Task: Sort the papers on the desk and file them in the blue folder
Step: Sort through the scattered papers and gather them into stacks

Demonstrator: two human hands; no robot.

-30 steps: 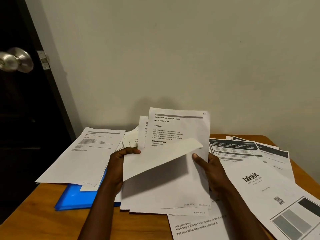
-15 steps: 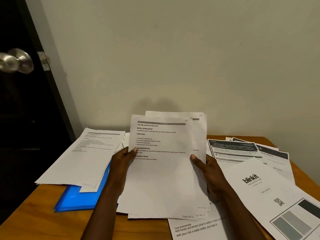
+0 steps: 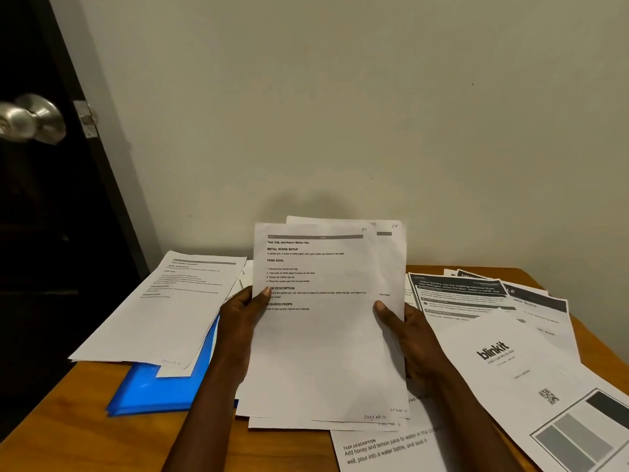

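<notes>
Head view, then: what are my hands doing?
— Left hand (image 3: 238,321) and right hand (image 3: 405,332) both grip a sheaf (image 3: 323,335), tilted up over the desk (image 3: 85,434).
— And the folder (image 3: 160,390)?
— I see it flat at left, under other papers (image 3: 163,308).

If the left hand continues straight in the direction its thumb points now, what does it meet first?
The left hand grips the held stack of papers by its left edge, thumb pointing right across the top sheet. Going straight on, it would probably slide over that sheet towards the right hand at the opposite edge.
</notes>
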